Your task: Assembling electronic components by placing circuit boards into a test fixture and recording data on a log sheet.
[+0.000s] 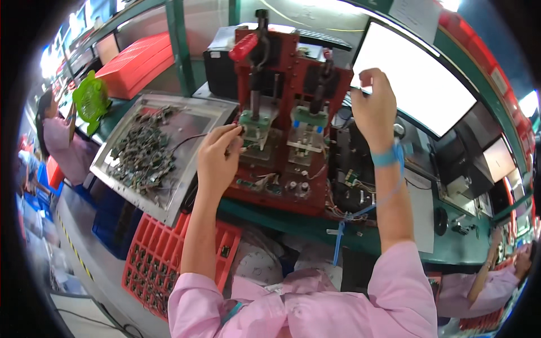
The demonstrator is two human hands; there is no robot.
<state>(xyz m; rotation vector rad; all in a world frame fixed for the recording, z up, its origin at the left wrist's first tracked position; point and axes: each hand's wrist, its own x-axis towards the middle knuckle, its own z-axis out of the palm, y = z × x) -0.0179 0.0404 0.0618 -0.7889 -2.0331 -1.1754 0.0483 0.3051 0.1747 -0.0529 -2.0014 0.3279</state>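
My left hand (217, 158) is at the left side of a red test fixture (282, 186), its thumb and fingers pinched together beside the left station. What they hold is hidden; a dark wire (189, 139) runs to the hand from the left. Above the fingers, a green pressing plate (253, 118) hangs under a toggle clamp with a red handle (243, 48). My right hand (375, 107) is raised in front of the bright monitor (414, 73), right of the second clamp (324, 79). Its fingers curl loosely, with a gap to the thumb and nothing visible between. A blue wrist strap (387, 158) circles that wrist.
A metal-edged tray (217, 112) heaped with small circuit boards (143, 152) stands left of the fixture. Below it is a red compartment tray (149, 248) of parts. Wires and small boards (352, 177) lie right of the fixture. Co-workers sit left (62, 135) and right (479, 287).
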